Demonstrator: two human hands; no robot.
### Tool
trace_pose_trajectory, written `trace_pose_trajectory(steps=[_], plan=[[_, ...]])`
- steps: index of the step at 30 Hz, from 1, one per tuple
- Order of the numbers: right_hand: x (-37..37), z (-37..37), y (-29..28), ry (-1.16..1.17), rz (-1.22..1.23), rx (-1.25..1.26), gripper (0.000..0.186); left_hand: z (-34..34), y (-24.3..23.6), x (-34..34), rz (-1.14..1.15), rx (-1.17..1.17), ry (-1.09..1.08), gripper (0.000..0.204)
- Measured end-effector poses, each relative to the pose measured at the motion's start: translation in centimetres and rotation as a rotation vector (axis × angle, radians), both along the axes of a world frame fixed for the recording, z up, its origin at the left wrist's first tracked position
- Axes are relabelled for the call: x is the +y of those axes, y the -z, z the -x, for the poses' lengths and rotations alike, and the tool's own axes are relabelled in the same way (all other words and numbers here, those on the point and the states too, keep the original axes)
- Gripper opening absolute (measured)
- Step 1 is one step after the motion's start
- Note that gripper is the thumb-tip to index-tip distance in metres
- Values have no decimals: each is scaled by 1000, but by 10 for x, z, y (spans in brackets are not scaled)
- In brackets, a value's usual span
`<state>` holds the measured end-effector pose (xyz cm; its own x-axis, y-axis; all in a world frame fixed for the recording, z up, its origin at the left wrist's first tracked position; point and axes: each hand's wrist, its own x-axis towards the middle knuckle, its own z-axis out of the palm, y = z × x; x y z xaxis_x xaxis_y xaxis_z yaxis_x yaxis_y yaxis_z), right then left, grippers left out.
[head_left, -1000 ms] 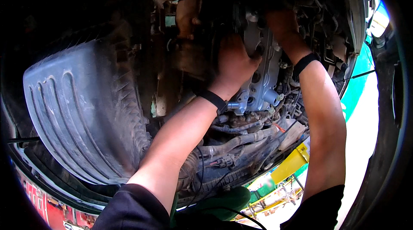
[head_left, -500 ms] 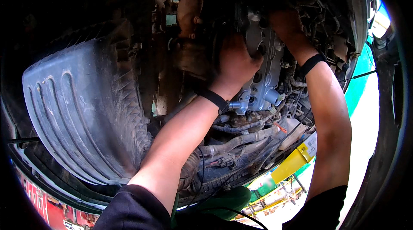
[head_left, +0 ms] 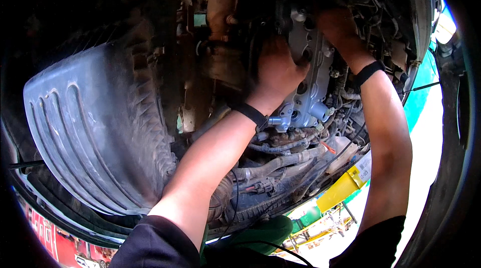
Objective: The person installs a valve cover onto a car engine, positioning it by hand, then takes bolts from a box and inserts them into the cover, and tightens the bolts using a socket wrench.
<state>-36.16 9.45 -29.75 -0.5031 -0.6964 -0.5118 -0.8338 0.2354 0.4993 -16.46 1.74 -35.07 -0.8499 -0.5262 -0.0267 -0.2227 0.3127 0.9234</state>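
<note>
Overhead, at the far left, a broad grey plastic shield [head_left: 95,127] curves down, its surface dusty and pressed with long parallel ribs. Just to its right stands a column of rusty brown metal parts [head_left: 215,32], rough and flaky, with a bolt head showing near the top.

Next comes the left hand [head_left: 275,70], palm pressed flat against the left edge of a pale cast-aluminium housing [head_left: 308,90]; its fingers curl over that edge, so the grip is grasping the housing rather than clenched on itself. A black band rings the wrist. The housing is dull silver, matte and grainy, with round bored holes down its face and a short cylindrical boss at the lower right. It sits high in the middle of the picture, between the two hands.

Below it hangs a tangle of ribbed black hoses and wiring [head_left: 280,165], oily and dusty, with grey plug connectors.

Further right, the right hand [head_left: 338,27] reaches up behind the housing's top corner, touching it; its fingers are hidden in shadow, so I cannot tell how the grip is set. A yellow beam [head_left: 343,188] shows at the lower right.
</note>
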Motion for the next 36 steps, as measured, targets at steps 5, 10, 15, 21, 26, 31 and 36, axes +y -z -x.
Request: trace_pose_trajectory(steps=[5,10,15,21,26,31,36], plan=[[5,9,13,-153,40,116,31,1,1,2,-8,56,-12,50],[-7,-6,3,-72,314,35,33,-1,1,1,19,-6,-10,52],[7,0,3,-55,265,81,30,0,-3,5,3,-2,1,54],[-8,-9,-7,-69,86,72,27,2,-7,-2,-125,-89,91,61],[-8,-2,1,-138,184,63,26,1,-5,0,-18,-43,34,56],[8,1,20,-12,0,110,30,-1,-8,0,-24,-7,28,55],[9,-2,7,24,105,89,29,1,-8,5,-38,-36,59,54]])
